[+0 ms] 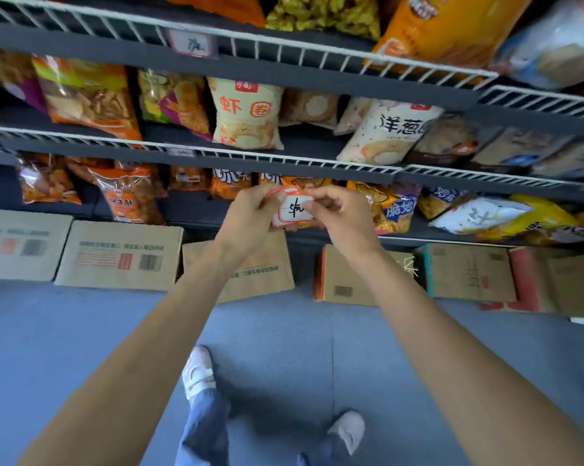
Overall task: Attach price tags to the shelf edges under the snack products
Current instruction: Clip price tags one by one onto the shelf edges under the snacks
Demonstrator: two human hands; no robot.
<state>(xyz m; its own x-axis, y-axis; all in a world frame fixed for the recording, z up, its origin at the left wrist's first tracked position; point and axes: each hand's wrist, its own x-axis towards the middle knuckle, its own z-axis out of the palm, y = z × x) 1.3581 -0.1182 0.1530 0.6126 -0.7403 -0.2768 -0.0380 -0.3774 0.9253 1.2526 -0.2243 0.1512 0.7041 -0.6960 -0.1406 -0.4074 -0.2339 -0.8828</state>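
Both my hands meet in front of the lowest shelf, holding a small stack of white price tags (292, 210) with red borders and black handwriting. My left hand (250, 216) grips the stack's left side. My right hand (341, 213) pinches the front tag's right edge with thumb and forefinger. One tag (192, 44) is fixed on the top shelf's wire edge, and a smaller tag (181, 152) sits on the middle shelf edge (284, 159). Snack bags fill the shelves, among them a white shrimp-ring bag (247, 112) and a white onion-ring bag (388, 129).
Dark shelves with white wire front rails (317, 55) run left to right. Several cardboard boxes (122, 253) stand on the blue-grey floor under the lowest shelf. My own legs in jeans and light shoes (198, 371) are below.
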